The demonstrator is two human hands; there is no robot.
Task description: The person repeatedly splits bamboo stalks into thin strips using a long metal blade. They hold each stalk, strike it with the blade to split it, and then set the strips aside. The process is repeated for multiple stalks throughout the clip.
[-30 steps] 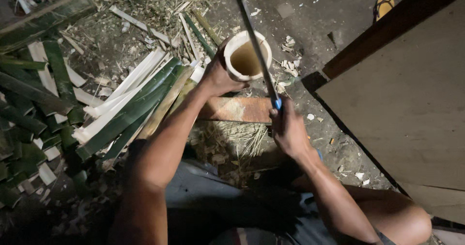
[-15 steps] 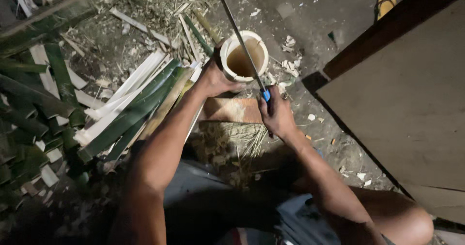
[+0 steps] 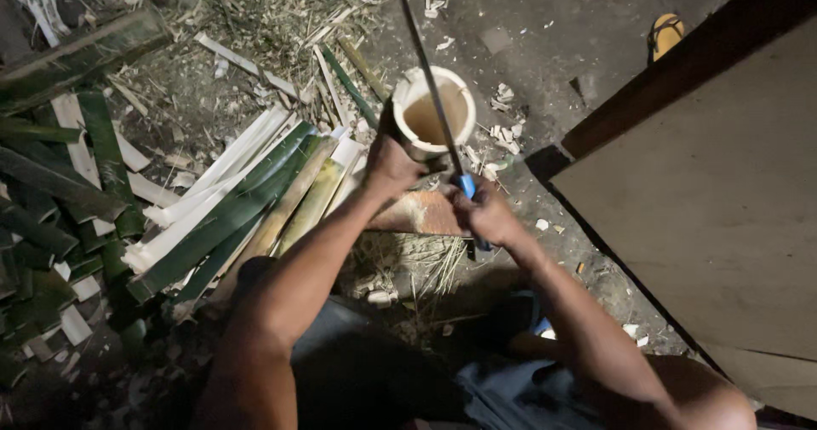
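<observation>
A hollow bamboo tube [image 3: 434, 111], pale at the cut rim with a tan inside, is stood upright on a reddish wood block [image 3: 421, 213] amid ground litter. A long dark blade [image 3: 425, 73] is laid across the rim, its top cut off by the frame edge. The tube's lower wall is hidden by the left hand [image 3: 391, 165], which is wrapped closed around its near side. The blue handle [image 3: 467, 186] is gripped in the closed right hand [image 3: 487, 216], mostly covered by the fingers. Split green and white bamboo strips [image 3: 230, 209] are piled to the left, a wooden board [image 3: 706, 200] to the right.
</observation>
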